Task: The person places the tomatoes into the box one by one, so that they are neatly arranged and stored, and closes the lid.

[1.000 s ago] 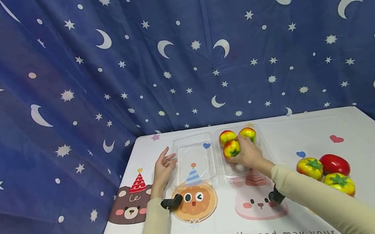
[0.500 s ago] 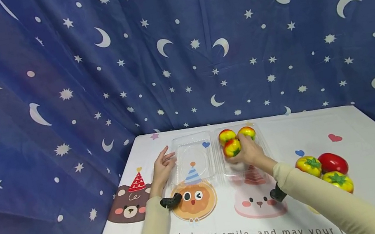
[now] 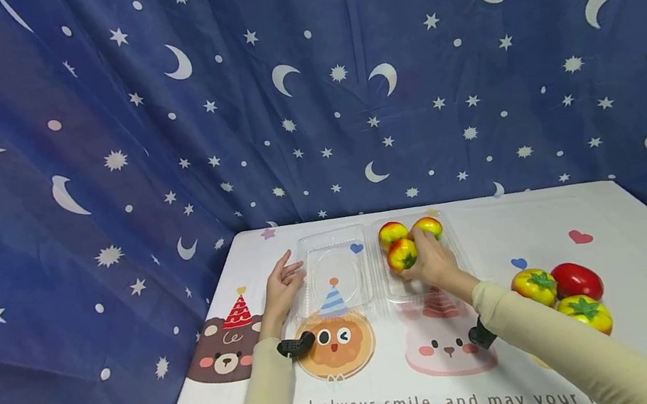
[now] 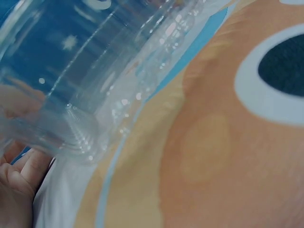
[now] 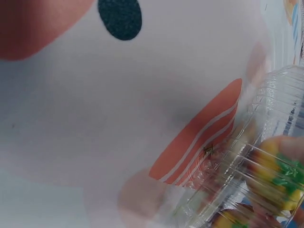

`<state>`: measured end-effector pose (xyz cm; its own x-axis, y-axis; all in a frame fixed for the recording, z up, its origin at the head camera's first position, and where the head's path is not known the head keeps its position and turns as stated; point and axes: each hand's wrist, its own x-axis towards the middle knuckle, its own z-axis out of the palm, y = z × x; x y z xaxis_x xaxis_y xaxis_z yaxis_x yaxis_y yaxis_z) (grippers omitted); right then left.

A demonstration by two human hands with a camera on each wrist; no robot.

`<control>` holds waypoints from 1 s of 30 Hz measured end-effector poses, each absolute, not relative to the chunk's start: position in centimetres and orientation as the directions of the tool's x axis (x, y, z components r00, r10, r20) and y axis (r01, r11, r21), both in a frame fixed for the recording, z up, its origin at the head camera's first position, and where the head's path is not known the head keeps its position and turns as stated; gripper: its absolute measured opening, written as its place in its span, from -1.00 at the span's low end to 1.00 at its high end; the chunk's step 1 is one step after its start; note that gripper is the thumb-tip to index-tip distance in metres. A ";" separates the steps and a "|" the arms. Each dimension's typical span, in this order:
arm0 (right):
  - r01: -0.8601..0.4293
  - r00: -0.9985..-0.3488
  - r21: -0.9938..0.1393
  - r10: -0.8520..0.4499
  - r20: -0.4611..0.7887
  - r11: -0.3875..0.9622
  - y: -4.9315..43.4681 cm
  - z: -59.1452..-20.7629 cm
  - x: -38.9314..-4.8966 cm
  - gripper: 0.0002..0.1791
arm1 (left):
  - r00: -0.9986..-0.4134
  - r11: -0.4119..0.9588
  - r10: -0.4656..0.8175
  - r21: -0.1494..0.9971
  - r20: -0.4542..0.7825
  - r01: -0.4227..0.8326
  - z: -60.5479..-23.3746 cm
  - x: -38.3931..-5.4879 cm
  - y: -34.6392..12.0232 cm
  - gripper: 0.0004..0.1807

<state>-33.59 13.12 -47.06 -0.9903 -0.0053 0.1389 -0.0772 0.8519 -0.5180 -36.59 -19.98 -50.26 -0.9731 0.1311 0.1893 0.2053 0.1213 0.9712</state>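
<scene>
A clear plastic clamshell box lies open on the table, its bare half (image 3: 349, 295) on the left and its fruit-filled half (image 3: 397, 294) on the right. My right hand (image 3: 435, 263) reaches into the right half and grips a yellow-red toy fruit (image 3: 401, 255) with a green leafy top. Behind it in the same half sit another such fruit (image 3: 393, 234) and a third (image 3: 428, 226), partly covered by my fingers. My left hand (image 3: 282, 289) stands at the left rim of the bare half, fingers loosely spread and holding nothing. The left wrist view shows it past the clear plastic wall (image 4: 85, 128).
To the right, beside my right sleeve (image 3: 555, 334), lie a red toy fruit (image 3: 578, 282) and two yellow ones, one nearer the box (image 3: 533, 288) and one in front (image 3: 587, 314). A printed white cloth (image 3: 643, 246) covers the table. A blue starry curtain (image 3: 304, 90) hangs behind.
The gripped fruit has shifted slightly right and turned a little in my right hand, which has moved slightly with it. My left hand stays in place.
</scene>
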 end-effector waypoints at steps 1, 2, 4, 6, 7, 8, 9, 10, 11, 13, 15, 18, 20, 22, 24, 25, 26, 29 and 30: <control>-0.084 -0.989 -0.513 -0.010 0.146 0.854 13.1 -47.0 -33.6 -0.16 | -0.972 0.121 0.133 0.970 0.194 0.211 -50.2 -36.6 -20.0 -0.29; -0.091 -0.988 -0.507 -0.015 0.153 0.857 13.2 -47.0 -33.7 -0.17 | -0.971 0.121 0.134 0.969 0.199 0.215 -50.2 -36.7 -20.0 -0.29; -0.101 -0.986 -0.500 -0.021 0.164 0.860 13.2 -46.8 -33.7 -0.17 | -0.969 0.124 0.134 0.967 0.206 0.223 -50.2 -36.8 -20.0 -0.28; -0.112 -0.984 -0.495 -0.029 0.173 0.862 13.1 -46.7 -33.8 -0.17 | -0.969 0.122 0.134 0.967 0.209 0.225 -50.2 -36.8 -19.9 -0.28; -0.117 -0.983 -0.492 -0.031 0.179 0.863 13.1 -46.7 -33.8 -0.16 | -0.969 0.121 0.133 0.967 0.209 0.226 -50.2 -36.9 -19.9 -0.28; -0.122 -0.982 -0.488 -0.034 0.185 0.864 13.1 -46.7 -33.8 -0.16 | -0.969 0.120 0.132 0.967 0.209 0.225 -50.2 -36.9 -19.9 -0.28; -0.126 -0.981 -0.484 -0.036 0.191 0.866 13.1 -46.7 -33.8 -0.16 | -0.969 0.119 0.132 0.967 0.210 0.226 -50.2 -36.9 -19.9 -0.28; -0.133 -0.979 -0.480 -0.040 0.199 0.867 13.1 -46.7 -33.8 -0.16 | -0.969 0.117 0.133 0.967 0.209 0.225 -50.1 -36.9 -19.8 -0.28; -0.138 -0.978 -0.473 -0.043 0.206 0.870 13.2 -46.8 -33.8 -0.16 | -0.969 0.118 0.131 0.967 0.210 0.225 -50.1 -36.9 -19.8 -0.28; -0.145 -0.975 -0.462 -0.049 0.215 0.875 13.3 -46.9 -33.7 -0.14 | -0.969 0.122 0.128 0.966 0.211 0.226 -50.1 -36.9 -19.7 -0.28; -0.145 -0.976 -0.460 -0.051 0.211 0.876 13.4 -46.9 -33.7 -0.12 | -0.970 0.121 0.127 0.967 0.208 0.223 -50.1 -36.9 -19.6 -0.28; -0.138 -0.980 -0.474 -0.050 0.193 0.870 13.5 -46.9 -33.6 -0.05 | -0.970 0.121 0.124 0.967 0.209 0.224 -50.1 -36.8 -19.6 -0.28; -0.130 -0.983 -0.488 -0.047 0.179 0.863 13.6 -46.9 -33.6 -0.01 | -0.970 0.119 0.124 0.968 0.208 0.223 -50.1 -36.7 -19.6 -0.28; -0.126 -0.984 -0.498 -0.046 0.170 0.858 13.7 -46.9 -33.5 0.02 | -0.971 0.122 0.122 0.967 0.207 0.222 -50.1 -36.6 -19.6 -0.28; -0.121 -0.986 -0.500 -0.045 0.162 0.858 13.8 -46.9 -33.5 0.02 | -0.971 0.126 0.121 0.967 0.205 0.220 -50.1 -36.6 -19.6 -0.28; -0.120 -0.986 -0.501 -0.045 0.159 0.857 13.8 -46.9 -33.5 0.02 | -0.972 0.126 0.121 0.968 0.204 0.219 -50.1 -36.6 -19.6 -0.28; -0.119 -0.987 -0.502 -0.044 0.157 0.857 13.8 -46.9 -33.4 0.03 | -0.972 0.128 0.121 0.967 0.203 0.218 -50.1 -36.6 -19.6 -0.28; -0.124 -0.987 -0.512 -0.052 0.153 0.850 13.9 -46.8 -33.3 0.03 | -0.971 0.139 0.118 0.965 0.206 0.221 -50.3 -36.6 -19.7 -0.28; -0.129 -0.986 -0.517 -0.057 0.154 0.846 14.0 -46.8 -33.2 0.02 | -0.971 0.137 0.117 0.965 0.207 0.223 -50.4 -36.6 -19.8 -0.28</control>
